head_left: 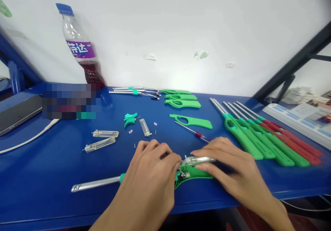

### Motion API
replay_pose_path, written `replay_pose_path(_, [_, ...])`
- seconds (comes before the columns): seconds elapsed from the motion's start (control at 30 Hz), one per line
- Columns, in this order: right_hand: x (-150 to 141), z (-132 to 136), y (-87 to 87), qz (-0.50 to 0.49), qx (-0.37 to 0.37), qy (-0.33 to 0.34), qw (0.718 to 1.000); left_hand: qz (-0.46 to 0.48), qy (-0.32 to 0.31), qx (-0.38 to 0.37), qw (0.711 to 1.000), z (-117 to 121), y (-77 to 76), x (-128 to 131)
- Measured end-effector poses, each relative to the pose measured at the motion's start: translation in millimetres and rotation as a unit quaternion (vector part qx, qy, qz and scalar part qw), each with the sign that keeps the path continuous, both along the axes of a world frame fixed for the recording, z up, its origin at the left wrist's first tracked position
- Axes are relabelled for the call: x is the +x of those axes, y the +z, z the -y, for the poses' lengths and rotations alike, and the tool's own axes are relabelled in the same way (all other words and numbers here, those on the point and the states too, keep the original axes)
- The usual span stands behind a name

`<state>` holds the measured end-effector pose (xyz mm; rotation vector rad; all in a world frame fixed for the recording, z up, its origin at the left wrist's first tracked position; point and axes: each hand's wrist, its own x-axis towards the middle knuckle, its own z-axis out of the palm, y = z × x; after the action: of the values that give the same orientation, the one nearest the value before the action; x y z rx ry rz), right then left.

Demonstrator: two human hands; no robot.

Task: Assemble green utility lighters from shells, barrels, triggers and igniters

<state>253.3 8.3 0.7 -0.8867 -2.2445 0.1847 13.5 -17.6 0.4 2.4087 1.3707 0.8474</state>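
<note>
An opened green lighter shell (195, 172) lies at the table's front, its inside facing up, with a silver tube (97, 183) pointing left from a teal collar. My left hand (152, 176) is closed over the neck of this lighter, thumb and forefinger together beside thin wires (184, 173); the fingertips are partly hidden. My right hand (232, 169) pinches a clear fuel tank (198, 160) between thumb and fingers, just over the shell and tilted slightly. The thumb is close to the shell's right end. Behind the right hand lies a screwdriver (203, 136) with a red and clear handle.
Loose clear tanks (100, 144), teal clips (129, 120) and tiny screws lie left of centre. Several green half-shells (192, 121) and silver tubes with wires (126, 92) are behind. Green lighters (243, 138) and red ones (302, 141) lie right. A bottle (80, 48) stands back left.
</note>
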Motion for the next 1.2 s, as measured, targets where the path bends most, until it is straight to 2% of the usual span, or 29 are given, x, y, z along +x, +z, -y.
replay_pose_path(0.47, [-2.7, -0.5, 4.0, 0.004, 0.015, -0.005, 1.000, -0.017, -0.009, 0.005, 1.000, 0.6, -0.2, 0.4])
replay_pose_path(1.2, [1.9, 2.3, 2.0, -0.017, 0.064, 0.024, 0.997, -0.004, -0.016, 0.021, 1.000, 2.3, 0.0, 0.9])
